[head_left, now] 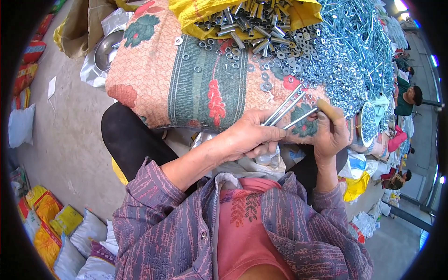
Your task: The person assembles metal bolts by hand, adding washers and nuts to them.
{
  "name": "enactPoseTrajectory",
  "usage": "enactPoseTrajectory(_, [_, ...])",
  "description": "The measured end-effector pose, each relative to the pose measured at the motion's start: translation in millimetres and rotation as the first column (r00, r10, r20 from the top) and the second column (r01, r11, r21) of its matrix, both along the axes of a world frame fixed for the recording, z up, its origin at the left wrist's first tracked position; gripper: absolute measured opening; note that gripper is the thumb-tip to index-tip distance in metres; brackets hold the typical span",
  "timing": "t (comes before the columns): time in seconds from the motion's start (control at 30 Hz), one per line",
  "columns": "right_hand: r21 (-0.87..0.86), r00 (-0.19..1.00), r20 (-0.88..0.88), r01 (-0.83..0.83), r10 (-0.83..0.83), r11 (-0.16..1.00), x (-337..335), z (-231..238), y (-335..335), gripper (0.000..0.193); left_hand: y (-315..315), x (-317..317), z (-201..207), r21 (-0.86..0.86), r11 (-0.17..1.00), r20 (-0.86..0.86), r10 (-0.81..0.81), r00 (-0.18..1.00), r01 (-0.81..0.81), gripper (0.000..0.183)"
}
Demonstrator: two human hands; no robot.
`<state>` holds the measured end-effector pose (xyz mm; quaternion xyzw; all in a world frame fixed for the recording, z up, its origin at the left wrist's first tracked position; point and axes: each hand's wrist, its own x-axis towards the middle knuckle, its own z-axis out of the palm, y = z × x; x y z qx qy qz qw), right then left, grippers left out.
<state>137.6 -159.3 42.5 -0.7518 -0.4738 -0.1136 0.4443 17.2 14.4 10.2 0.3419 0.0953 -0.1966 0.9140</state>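
Several long silvery bolts (285, 108) stick out of my left hand (251, 136), which is closed around their lower ends. They fan out up and to the right over the patterned cloth. My right hand (332, 129) pinches the tip of the lowest bolt (301, 118) between thumb and fingers. Whether a small nut or washer sits in that pinch is hidden. Just beyond my hands, loose small nuts (338, 77) spread over the cloth in a heap. Flat washers (266, 77) lie scattered to the left of them.
A flower-patterned padded cloth (149, 70) covers the work surface. At its far side, a yellow sack (196, 18) spills metal sleeves (256, 21). Long bolts (359, 28) pile up far right, above a round container (367, 123) of small parts. A metal bowl (105, 51) stands left; filled bags (70, 233) lie lower left.
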Motion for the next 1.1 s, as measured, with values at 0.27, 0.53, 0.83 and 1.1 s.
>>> enactPoseTrajectory(0.27, [-0.4,0.925,0.165,0.379,-0.341,0.834,66.1,-11.3,5.4,0.021,5.0,-0.3,2.6,0.065,0.993,0.073,0.098,0.992,-0.103,0.013])
enactPoseTrajectory(0.53, [-0.424,0.923,0.164,0.385,-0.348,0.82,80.5,-22.2,6.6,0.009,5.5,0.7,0.0,0.132,0.98,0.058,0.143,0.988,-0.149,0.014])
enactPoseTrajectory(0.83, [-0.452,0.898,0.225,0.44,-0.379,0.776,74.4,-20.1,9.5,0.02,2.7,3.0,-1.5,0.173,0.976,0.028,0.128,0.991,-0.131,0.013])
enactPoseTrajectory(1.1, [0.091,0.511,-0.856,-0.008,0.082,0.996,34.0,14.1,3.5,0.015,3.0,2.7,1.9,0.274,0.957,0.019,0.087,0.996,-0.089,0.013])
